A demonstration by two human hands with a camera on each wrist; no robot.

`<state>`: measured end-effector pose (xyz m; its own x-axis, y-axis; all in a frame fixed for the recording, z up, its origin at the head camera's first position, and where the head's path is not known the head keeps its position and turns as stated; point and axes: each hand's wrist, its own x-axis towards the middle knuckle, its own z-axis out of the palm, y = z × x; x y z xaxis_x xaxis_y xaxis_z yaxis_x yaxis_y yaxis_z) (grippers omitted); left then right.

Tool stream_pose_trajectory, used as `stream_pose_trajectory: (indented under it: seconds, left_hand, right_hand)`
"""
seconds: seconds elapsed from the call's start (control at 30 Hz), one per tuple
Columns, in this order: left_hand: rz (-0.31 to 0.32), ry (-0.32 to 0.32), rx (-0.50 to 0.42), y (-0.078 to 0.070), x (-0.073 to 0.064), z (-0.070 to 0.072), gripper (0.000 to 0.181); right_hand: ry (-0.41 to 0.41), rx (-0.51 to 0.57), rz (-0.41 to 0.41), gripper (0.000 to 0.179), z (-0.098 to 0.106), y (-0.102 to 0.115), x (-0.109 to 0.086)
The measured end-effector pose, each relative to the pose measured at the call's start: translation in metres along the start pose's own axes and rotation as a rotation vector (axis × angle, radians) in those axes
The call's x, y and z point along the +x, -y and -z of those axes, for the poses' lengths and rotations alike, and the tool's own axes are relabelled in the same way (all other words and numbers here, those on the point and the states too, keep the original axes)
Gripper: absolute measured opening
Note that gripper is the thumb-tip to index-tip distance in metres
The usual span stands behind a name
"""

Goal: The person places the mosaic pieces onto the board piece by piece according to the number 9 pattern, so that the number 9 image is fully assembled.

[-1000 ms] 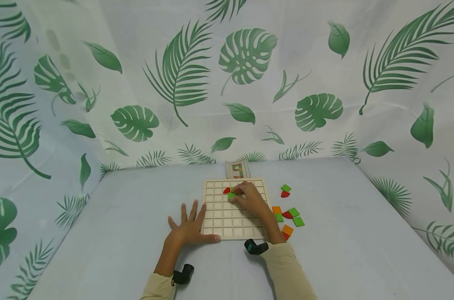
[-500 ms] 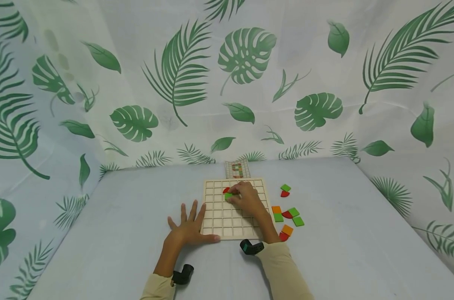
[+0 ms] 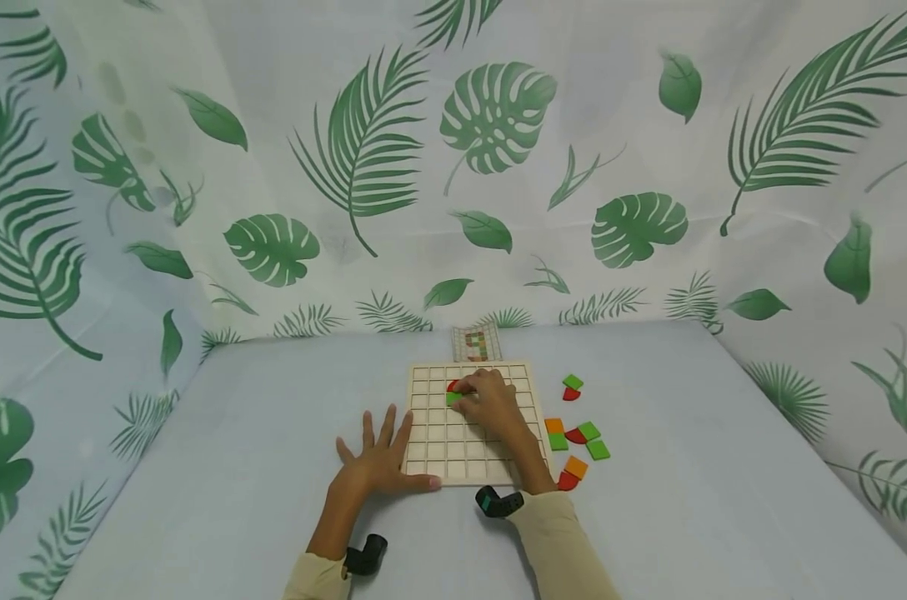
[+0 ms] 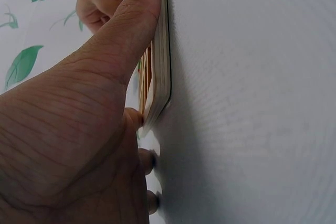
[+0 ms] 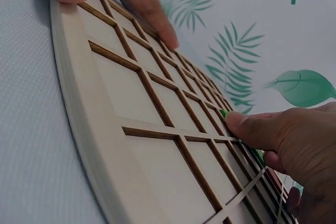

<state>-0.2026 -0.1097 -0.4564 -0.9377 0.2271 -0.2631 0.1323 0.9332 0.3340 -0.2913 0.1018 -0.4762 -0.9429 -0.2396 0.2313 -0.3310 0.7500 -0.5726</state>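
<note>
A square wooden grid board (image 3: 427, 450) lies flat on the cloth. My left hand (image 3: 378, 467) is spread at its front left corner, thumb on the front edge and fingers along the left side; the left wrist view shows this thumb (image 4: 134, 19) on the board's rim. My right hand (image 3: 494, 407) reaches over the board, thumb and fingertips pinching a green square tile (image 3: 453, 399) at a cell in the upper rows. Just beyond the tile, a red quarter-circle piece (image 3: 452, 386) sits in the grid. In the right wrist view the thumb covers most of the green tile (image 5: 224, 113).
Behind the board stands a small pattern card (image 3: 476, 342) with a coloured figure on a grid. Right of the board lie loose pieces: green squares (image 3: 598, 450), orange squares (image 3: 576, 467) and red quarter-circles (image 3: 571, 394). Leaf-printed cloth walls rise at the back and sides.
My right hand has shifted slightly left with the green tile, which now lies just in front of the red piece. My left hand has stayed at the board's corner.
</note>
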Motion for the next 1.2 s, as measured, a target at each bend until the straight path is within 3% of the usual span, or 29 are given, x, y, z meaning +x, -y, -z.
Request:
stream_pose_trajectory:
  seconds: [0.53, 1.2]
  left_hand:
    - [0.003, -0.02, -0.014, 0.002, 0.002, 0.007, 0.117]
    - [-0.004, -0.016, -0.031, -0.001, -0.003, -0.002, 0.116]
  right_hand:
    - [-0.017, -0.023, 0.039, 0.019, 0.004, 0.002, 0.006]
    - [-0.017, 0.024, 0.034, 0.016, -0.001, -0.005, -0.004]
